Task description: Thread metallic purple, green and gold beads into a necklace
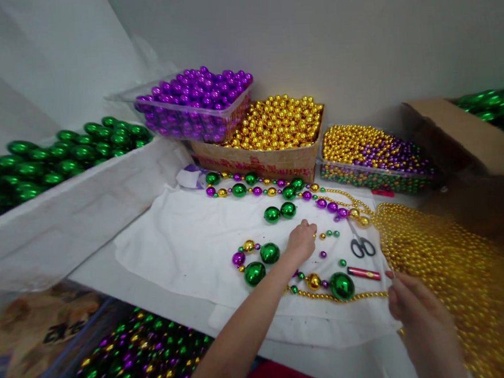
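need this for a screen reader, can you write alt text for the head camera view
A bare left hand is by loose beads on a white cloth, the right hand beside a heap of small gold beads. Scissors and strings of green, purple and gold beads lie on the cloth; a cardboard box stands behind.

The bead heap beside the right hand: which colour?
The heap is gold, best seen in the head view.

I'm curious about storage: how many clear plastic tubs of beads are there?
2: the purple-bead tub left of the gold-bead carton, and the mixed-bead tub right of it. Others may be hidden.
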Demonstrator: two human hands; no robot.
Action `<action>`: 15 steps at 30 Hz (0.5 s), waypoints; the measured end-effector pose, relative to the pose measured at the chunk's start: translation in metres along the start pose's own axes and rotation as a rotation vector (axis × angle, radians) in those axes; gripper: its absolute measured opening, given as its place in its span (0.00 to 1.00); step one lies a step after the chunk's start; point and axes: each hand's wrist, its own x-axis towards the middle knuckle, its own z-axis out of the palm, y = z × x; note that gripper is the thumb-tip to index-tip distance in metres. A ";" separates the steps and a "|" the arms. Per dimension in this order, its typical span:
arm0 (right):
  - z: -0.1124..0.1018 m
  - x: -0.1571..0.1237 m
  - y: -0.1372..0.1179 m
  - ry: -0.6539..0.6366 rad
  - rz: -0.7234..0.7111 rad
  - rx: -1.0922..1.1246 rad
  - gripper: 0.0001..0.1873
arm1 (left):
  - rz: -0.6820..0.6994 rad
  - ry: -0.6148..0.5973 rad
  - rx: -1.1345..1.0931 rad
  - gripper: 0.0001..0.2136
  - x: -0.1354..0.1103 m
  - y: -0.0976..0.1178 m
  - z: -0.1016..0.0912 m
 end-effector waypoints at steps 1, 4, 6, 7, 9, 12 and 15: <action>0.000 -0.001 0.001 -0.007 0.004 -0.011 0.20 | -0.009 0.001 -0.018 0.08 0.002 0.002 0.003; -0.002 -0.002 0.003 -0.039 0.011 -0.023 0.21 | -0.025 0.008 -0.107 0.06 0.004 0.002 0.006; -0.003 -0.002 0.004 -0.063 -0.001 -0.045 0.21 | -0.035 -0.004 -0.201 0.04 0.002 0.000 0.001; -0.003 -0.001 0.004 -0.084 -0.014 -0.075 0.21 | -0.037 -0.016 -0.242 0.05 -0.001 -0.001 -0.003; -0.003 -0.001 0.004 -0.161 -0.050 -0.203 0.21 | -0.046 -0.054 -0.431 0.09 -0.009 -0.004 -0.013; 0.002 -0.005 0.004 -0.329 -0.117 -0.476 0.21 | -0.128 -0.105 -1.048 0.11 -0.022 -0.007 -0.025; 0.010 -0.011 0.005 -0.447 -0.152 -0.628 0.21 | -0.259 -0.109 -1.511 0.08 -0.031 -0.008 -0.030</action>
